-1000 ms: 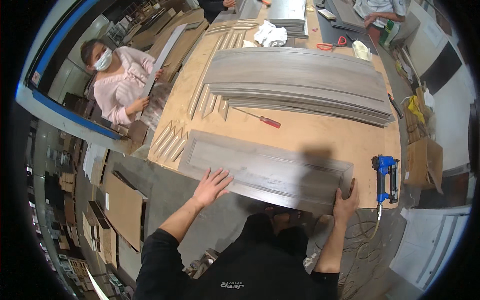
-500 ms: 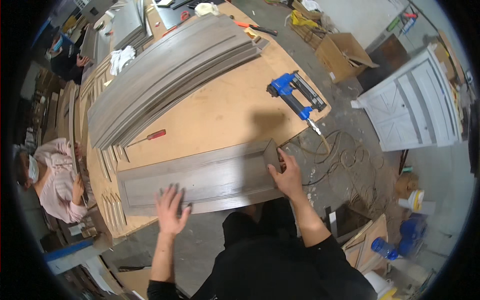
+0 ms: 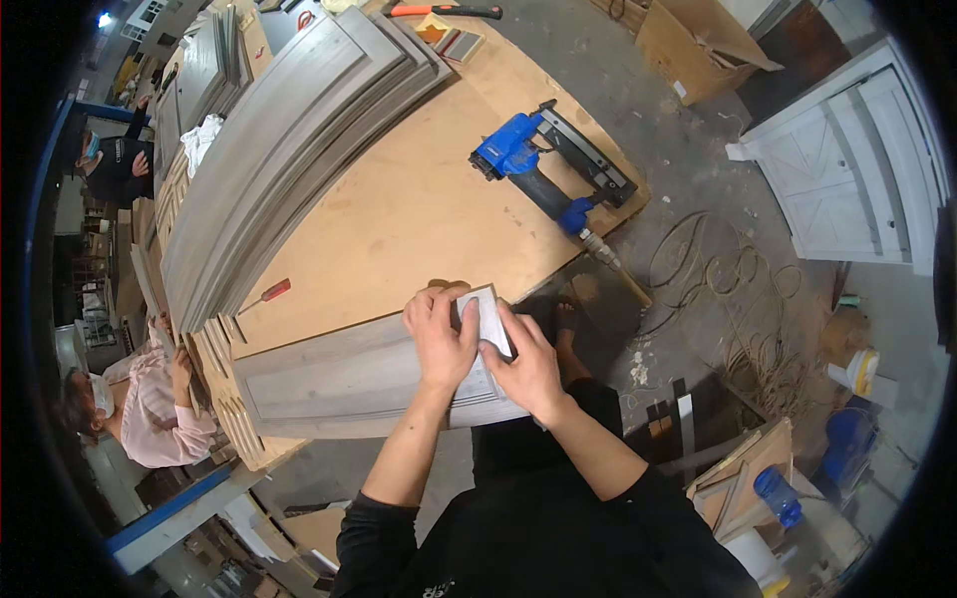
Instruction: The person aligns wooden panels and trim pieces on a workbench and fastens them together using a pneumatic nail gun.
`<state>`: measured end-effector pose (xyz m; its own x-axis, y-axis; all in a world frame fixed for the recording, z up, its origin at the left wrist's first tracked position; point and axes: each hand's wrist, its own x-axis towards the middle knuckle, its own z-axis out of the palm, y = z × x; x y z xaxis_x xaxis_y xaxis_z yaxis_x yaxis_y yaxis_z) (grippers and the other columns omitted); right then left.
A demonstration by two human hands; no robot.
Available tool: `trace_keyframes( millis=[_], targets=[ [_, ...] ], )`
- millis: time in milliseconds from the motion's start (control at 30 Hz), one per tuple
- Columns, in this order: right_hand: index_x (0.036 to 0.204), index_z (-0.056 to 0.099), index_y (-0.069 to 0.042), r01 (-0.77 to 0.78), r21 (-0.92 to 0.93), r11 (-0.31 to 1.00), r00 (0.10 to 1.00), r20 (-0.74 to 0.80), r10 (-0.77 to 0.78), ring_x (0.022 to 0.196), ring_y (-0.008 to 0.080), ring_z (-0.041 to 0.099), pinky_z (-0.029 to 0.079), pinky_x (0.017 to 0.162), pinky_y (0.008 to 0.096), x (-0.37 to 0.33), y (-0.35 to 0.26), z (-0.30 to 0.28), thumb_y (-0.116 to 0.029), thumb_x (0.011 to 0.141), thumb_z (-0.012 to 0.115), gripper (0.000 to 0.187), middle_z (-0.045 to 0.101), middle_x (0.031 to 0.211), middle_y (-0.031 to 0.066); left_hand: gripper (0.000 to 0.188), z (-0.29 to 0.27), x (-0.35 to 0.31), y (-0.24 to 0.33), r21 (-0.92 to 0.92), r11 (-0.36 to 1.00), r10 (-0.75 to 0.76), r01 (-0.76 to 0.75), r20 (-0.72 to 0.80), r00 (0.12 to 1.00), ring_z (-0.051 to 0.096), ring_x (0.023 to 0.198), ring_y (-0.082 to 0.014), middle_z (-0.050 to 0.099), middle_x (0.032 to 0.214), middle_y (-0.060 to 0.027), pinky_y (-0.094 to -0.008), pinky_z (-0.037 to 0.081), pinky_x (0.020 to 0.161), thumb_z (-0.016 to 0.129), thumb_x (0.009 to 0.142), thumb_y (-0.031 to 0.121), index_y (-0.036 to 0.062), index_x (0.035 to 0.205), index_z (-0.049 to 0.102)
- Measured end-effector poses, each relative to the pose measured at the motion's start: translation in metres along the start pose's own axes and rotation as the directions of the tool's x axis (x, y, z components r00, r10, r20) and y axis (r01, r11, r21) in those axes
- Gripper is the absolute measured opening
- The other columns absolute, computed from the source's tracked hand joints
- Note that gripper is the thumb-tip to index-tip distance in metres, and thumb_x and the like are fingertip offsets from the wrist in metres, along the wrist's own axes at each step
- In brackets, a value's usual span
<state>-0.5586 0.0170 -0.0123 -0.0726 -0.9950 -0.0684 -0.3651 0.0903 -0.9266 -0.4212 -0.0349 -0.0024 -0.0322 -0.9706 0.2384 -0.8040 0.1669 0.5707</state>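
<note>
A long grey wood-grain cabinet panel with a recessed centre lies along the near edge of the workbench. Both hands are at its right end, on either side of a bright, pale end strip. My left hand curls over the far edge, its thumb on top beside the strip. Around the right end bends my right hand, thumb and fingers pressing on the strip; some fingertips are hidden. Beyond the hands, a blue and black nail gun rests on the bench at the right.
Stacked grey panels cover the left of the plywood bench. A red-handled screwdriver lies before them. Coiled hose, a cardboard box and a white cabinet stand rightward. Two people are at the left.
My left hand has moved right from the panel's left part to its right end, close to my right hand. The view has shifted, and the right end now looks brighter.
</note>
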Motion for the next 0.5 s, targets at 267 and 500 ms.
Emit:
trace_keyframes(
  millis=[267,500],
  targets=[
    [0.142,0.053,-0.004,0.093,0.025,0.995,0.996,0.009,-0.093,0.098,0.0355,0.067,0.056,0.079,0.0429,0.0058,0.0042,-0.0056,-0.026,0.086,0.076,0.064,0.064,0.115,0.0158,0.020,0.0027,0.0020,0.0010,0.122,0.991,-0.065,0.055,0.072,0.995,0.051,0.106,-0.0287,0.057,0.106,-0.0083,-0.0442,0.032,0.098,0.070,0.088,0.020,0.0114,0.107,0.068],
    [0.140,0.054,-0.002,0.108,0.012,0.994,0.993,0.044,-0.109,0.096,0.0355,0.067,0.056,0.076,0.0418,0.0102,0.0029,-0.0109,-0.020,0.086,0.076,0.062,0.066,0.110,0.0160,0.022,-0.0019,0.0050,0.0042,0.126,0.991,-0.056,0.043,0.102,0.993,0.051,0.108,-0.0286,0.058,0.104,-0.0075,-0.0482,0.030,0.102,0.070,0.088,0.018,0.0127,0.109,0.067]
  ],
)
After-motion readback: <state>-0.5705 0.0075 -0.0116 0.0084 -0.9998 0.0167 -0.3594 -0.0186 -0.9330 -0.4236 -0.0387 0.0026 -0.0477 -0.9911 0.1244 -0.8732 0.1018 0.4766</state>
